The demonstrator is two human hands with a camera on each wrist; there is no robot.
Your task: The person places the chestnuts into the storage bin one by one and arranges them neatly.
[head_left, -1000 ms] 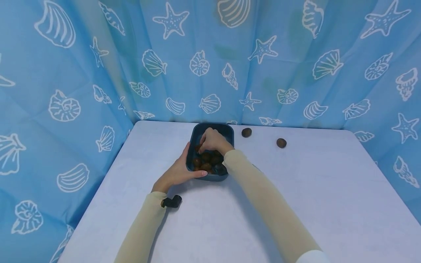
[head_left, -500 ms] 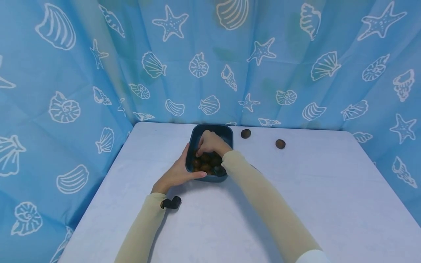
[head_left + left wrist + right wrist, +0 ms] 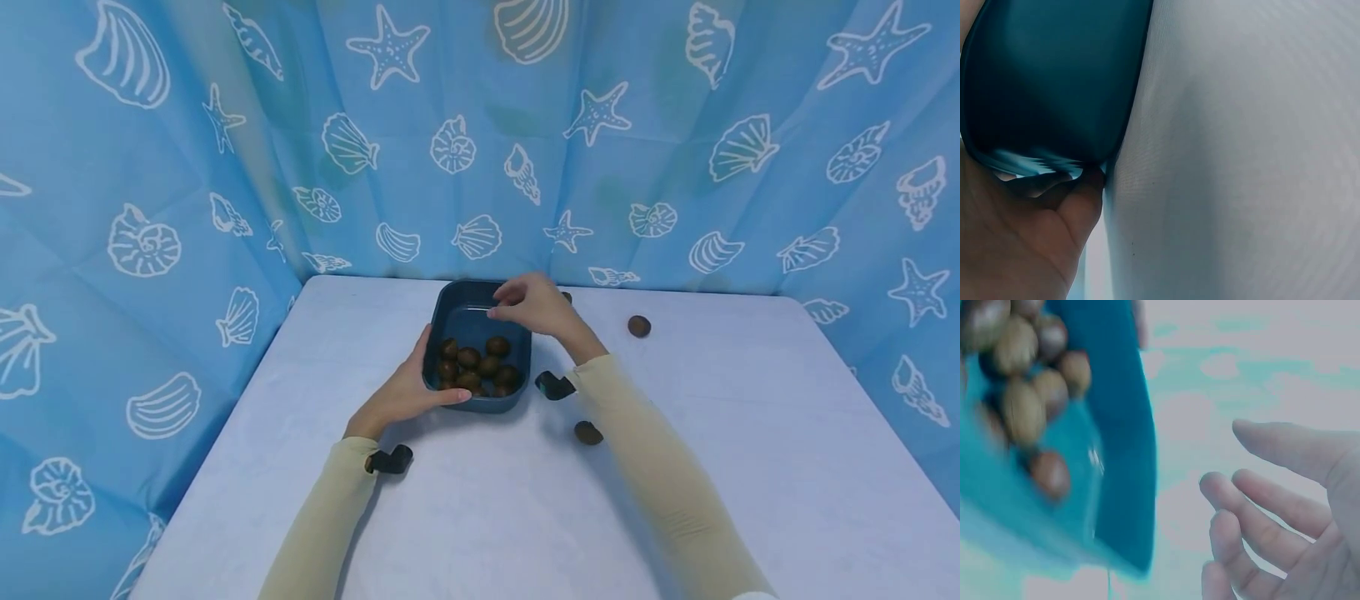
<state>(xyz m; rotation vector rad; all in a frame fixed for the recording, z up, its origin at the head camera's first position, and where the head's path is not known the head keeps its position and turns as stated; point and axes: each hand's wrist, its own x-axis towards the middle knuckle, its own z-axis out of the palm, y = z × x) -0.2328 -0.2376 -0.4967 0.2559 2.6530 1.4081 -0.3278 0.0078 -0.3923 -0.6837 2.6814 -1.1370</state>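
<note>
Several round brown nuts (image 3: 489,367) lie in the near half of a dark blue rectangular box (image 3: 472,325). My left hand (image 3: 408,387) grips the box at its near left corner, thumb over the near rim and fingers along the left side. In the left wrist view, this hand (image 3: 1022,231) wraps round the box's end (image 3: 1060,75). Above the far right rim is my right hand (image 3: 543,307), its fingers loosely bent. The right wrist view shows this hand (image 3: 1291,512) holding nothing, apart from the box wall (image 3: 1132,425).
On the white table (image 3: 480,500), one loose nut (image 3: 639,326) lies to the right. Another nut (image 3: 588,432) is beside the right forearm; a third nut (image 3: 567,297) is mostly hidden behind the right hand. A blue shell-patterned curtain (image 3: 495,192) closes off the back.
My right hand has come up out of the box and moved right, uncovering the nuts inside. A nut beside the right forearm now shows. My left hand stays on the box.
</note>
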